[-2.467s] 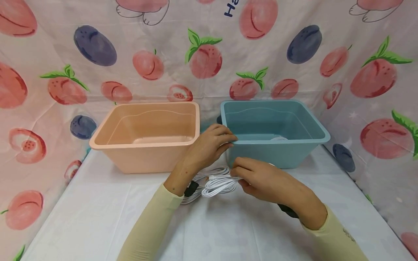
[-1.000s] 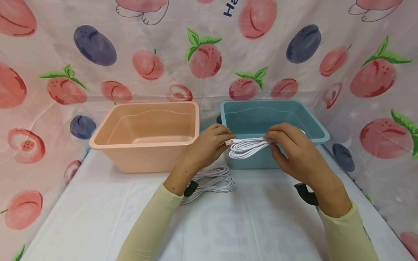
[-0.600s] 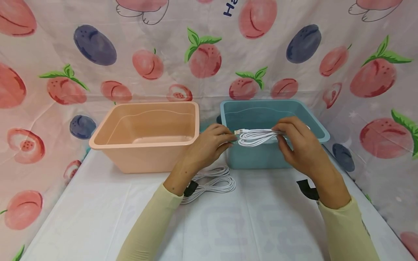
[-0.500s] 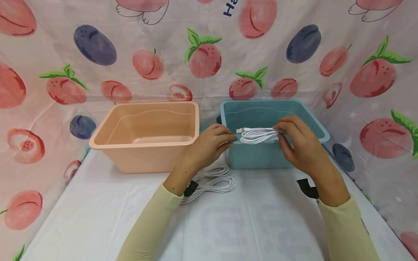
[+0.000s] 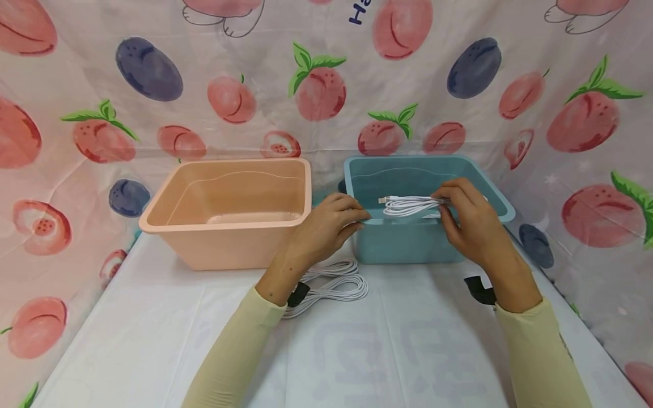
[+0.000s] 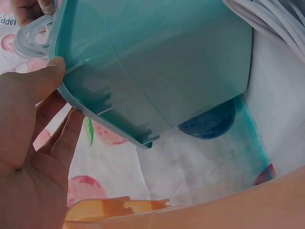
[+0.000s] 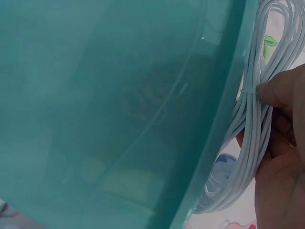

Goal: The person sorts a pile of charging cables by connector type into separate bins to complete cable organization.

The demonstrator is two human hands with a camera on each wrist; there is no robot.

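In the head view my right hand pinches a coiled white USB cable by its tied middle, over the front part of the blue bin. The cable's USB plug points left. In the right wrist view, thumb and fingers close round the bundled USB cable, beside the bin's rim. My left hand grips the near left corner of the blue bin's rim; the left wrist view shows the thumb and fingers on the rim. Part of another white coil shows inside the bin, mostly hidden.
A peach-coloured bin stands left of the blue one. Another coiled white cable lies on the white tablecloth beneath my left wrist and partly hidden by it. A fruit-print cloth hangs behind both bins.
My right hand has lifted the coiled USB cable from the pile on the table, then carried it up, right and forward over the blue bin's front rim. My left hand stays put.
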